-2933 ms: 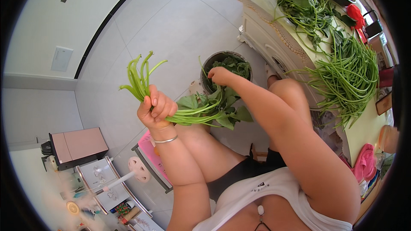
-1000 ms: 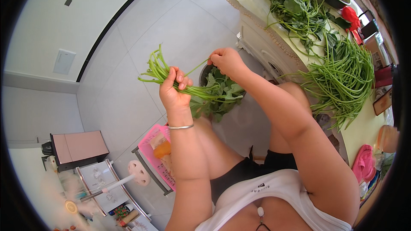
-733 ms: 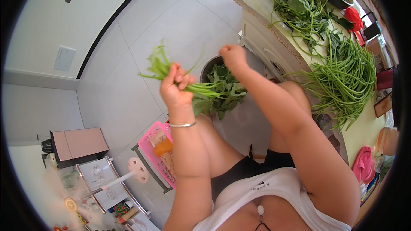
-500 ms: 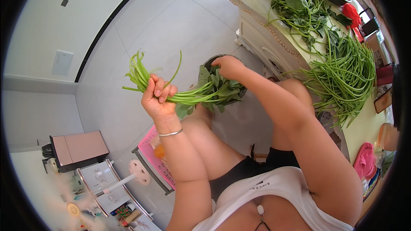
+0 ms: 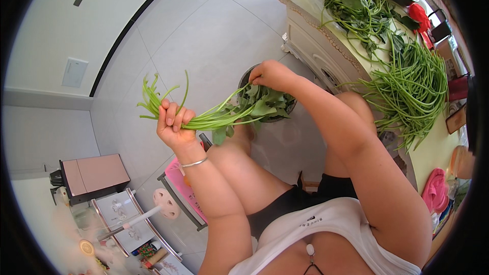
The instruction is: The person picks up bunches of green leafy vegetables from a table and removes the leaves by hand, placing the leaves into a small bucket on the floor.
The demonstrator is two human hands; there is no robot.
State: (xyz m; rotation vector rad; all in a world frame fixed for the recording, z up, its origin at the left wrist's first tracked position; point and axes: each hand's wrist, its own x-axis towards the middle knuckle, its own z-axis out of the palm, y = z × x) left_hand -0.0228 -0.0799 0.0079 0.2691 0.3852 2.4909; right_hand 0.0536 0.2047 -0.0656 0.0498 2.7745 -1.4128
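My left hand (image 5: 173,125) grips a bunch of green leafy stems (image 5: 214,117) by the stalk ends, which stick out to the left of my fist. The leafy ends hang over a dark round bowl (image 5: 249,74) on the floor, between my knees. My right hand (image 5: 272,74) is closed on the leaves at the top of the bunch, above the bowl. A silver bangle sits on my left wrist.
A cream table (image 5: 326,51) on the right carries a heap of leafy greens (image 5: 356,0) and a pile of long green stems (image 5: 417,86). A pink basket (image 5: 181,188) and a small fan (image 5: 165,203) stand at lower left, beside a brown box (image 5: 94,175).
My left hand has lowered the bunch and swung it to the left, then eased it back toward the middle. My right hand stays on the leaves over the bowl.
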